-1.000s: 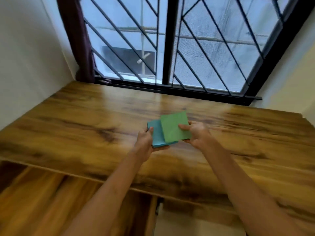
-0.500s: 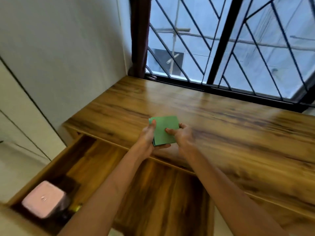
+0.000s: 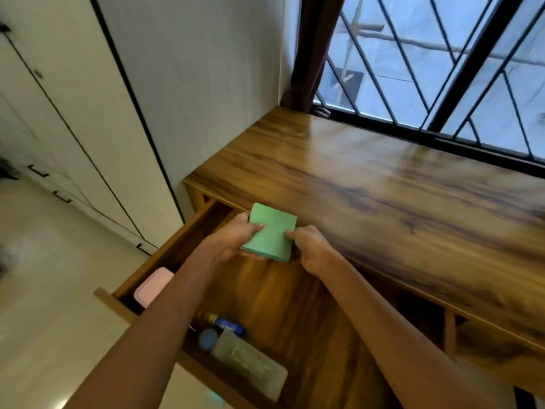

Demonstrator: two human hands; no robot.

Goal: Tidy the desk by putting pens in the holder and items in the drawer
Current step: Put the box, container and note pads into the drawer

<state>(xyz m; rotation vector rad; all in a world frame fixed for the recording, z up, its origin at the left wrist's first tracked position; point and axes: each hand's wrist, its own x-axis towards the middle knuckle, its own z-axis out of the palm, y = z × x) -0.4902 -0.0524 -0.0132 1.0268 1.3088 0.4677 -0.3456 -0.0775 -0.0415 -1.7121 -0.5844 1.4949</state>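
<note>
Both hands hold a green pad of paper (image 3: 270,231) above the open drawer (image 3: 283,293), at the front edge of the desk (image 3: 383,178). The left hand (image 3: 233,239) grips the pad's left side: its thumb lies across the top face near the left edge, and the other fingers curl underneath, out of sight. The right hand (image 3: 311,246) grips the right side: its thumb tip presses on the top face near the right edge, and the remaining fingers are folded below the pad. The pad thus sits between the two hands, clamped on both sides, with its top face turned toward the camera and its far edge overlapping the desk's front edge in this view. Whether a second pad lies beneath the green one cannot be told.

The drawer is pulled well out from the left part of the desk. Inside it, near the front left corner, lies a pink box (image 3: 152,286), partly hidden by the left forearm. Nearer the drawer's front panel lie a grey flat case (image 3: 250,361), a small blue round object (image 3: 208,339) just beside it, and a blue-and-dark tube-like item (image 3: 227,324) behind those; motion blur prevents closer identification.

Behind the desk stands a window with a dark diagonal grille (image 3: 442,69), and a dark curtain (image 3: 312,48) hangs at its left side. White cupboard doors (image 3: 59,113) fill the wall to the left.
</note>
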